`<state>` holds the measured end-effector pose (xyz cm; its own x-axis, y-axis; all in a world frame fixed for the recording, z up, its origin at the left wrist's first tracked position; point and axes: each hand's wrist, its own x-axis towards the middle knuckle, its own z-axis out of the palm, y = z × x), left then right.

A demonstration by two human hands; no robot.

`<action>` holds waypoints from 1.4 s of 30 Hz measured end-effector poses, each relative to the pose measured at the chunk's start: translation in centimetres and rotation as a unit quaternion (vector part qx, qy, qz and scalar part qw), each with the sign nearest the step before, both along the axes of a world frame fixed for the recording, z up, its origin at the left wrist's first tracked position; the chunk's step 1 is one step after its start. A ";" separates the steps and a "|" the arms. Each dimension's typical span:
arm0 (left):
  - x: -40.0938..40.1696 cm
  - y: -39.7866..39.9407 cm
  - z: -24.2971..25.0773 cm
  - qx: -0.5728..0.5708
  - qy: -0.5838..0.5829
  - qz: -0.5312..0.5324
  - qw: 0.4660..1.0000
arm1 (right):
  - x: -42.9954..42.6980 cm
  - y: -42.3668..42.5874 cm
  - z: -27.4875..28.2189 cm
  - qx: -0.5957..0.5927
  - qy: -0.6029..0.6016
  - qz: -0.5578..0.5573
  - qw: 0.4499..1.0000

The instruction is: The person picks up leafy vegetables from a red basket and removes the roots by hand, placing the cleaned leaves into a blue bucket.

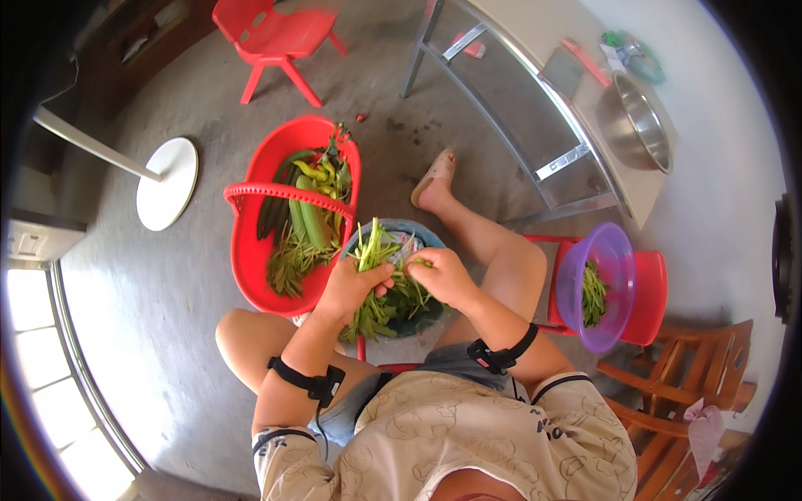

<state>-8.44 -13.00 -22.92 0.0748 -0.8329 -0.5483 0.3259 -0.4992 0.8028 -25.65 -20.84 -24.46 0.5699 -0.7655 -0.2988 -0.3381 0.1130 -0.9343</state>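
My left hand (349, 289) grips a bunch of leafy green stems (373, 245), with the stem ends pointing away from me and the leaves hanging down. Just to its right, my right hand (443, 275) pinches a short green stem (423, 262) between thumb and fingers. Both hands are over a blue-grey bucket (432, 233) between my knees. Inside it are loose leaves (410, 304) and a crumpled printed plastic bag, partly hidden by my hands. Left of the bucket, a red plastic basket (247, 285) holds more greens (294, 266), pale green gourds (311, 216) and yellow-green peppers (318, 173).
A purple plastic basin (570, 313) with some greens (593, 294) sits on a red chair (651, 294) to my right. A metal-legged table (601, 125) bears a steel bowl (633, 125). Ahead are another red chair (285, 34) and a round white stand base (168, 200). Wooden folding chairs (683, 376) stand lower right.
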 end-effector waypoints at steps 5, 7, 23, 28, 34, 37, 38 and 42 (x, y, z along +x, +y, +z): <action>-0.4 0.1 0.4 -0.008 0.013 -0.012 1.000 | -5.2 -3.7 2.3 0.286 -0.247 -0.131 0.916; -0.7 -0.3 0.4 0.022 -0.012 -0.038 0.999 | -7.3 -4.5 3.7 0.266 -0.272 -0.159 0.911; -1.3 0.2 -0.2 0.025 0.012 -0.041 0.999 | -34.5 -6.4 8.7 -0.118 0.149 -0.434 0.881; -1.2 0.0 -0.5 0.032 0.032 -0.036 0.998 | -34.0 -5.5 7.2 -0.220 0.267 -0.342 0.874; -0.3 1.3 -1.0 0.008 0.081 -0.014 0.997 | -24.8 -8.7 6.6 -0.188 0.042 -0.306 0.932; -0.7 0.3 -1.7 0.004 0.181 -0.061 0.982 | -16.5 -6.6 7.1 -0.059 -0.041 -0.182 0.981; -1.6 -0.4 -0.6 -0.007 0.198 -0.085 0.977 | -14.3 -5.7 6.7 -0.022 -0.043 -0.138 0.989; -1.0 0.3 -0.1 0.009 0.212 -0.084 0.974 | -4.9 -2.9 2.6 0.029 -0.072 0.049 0.996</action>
<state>-9.42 -12.70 -23.06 -0.2979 -0.8037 -0.5151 0.5390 -0.5870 0.6041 -30.52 -23.73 -21.82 0.6811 -0.6879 -0.2508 -0.2132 0.1414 -0.9667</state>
